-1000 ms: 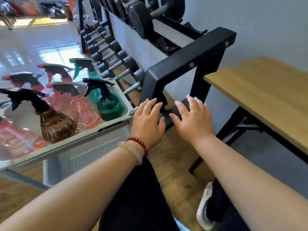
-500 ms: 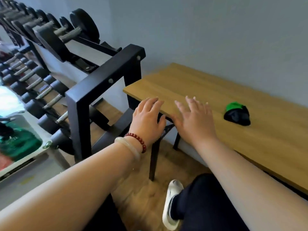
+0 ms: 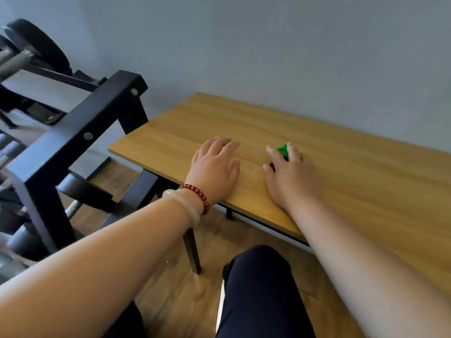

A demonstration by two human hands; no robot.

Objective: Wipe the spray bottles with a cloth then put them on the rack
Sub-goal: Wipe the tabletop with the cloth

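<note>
One cloth (image 3: 282,150) (green, black), under right hand (image 3: 291,178)

Both bare forearms reach forward side by side, palms down. The left grip (image 3: 214,172) has its fingers straight and close together, thumb lying alongside. The right grip (image 3: 291,176) sits just beside it, slightly farther ahead, with fingers spread and only lightly bent
</note>
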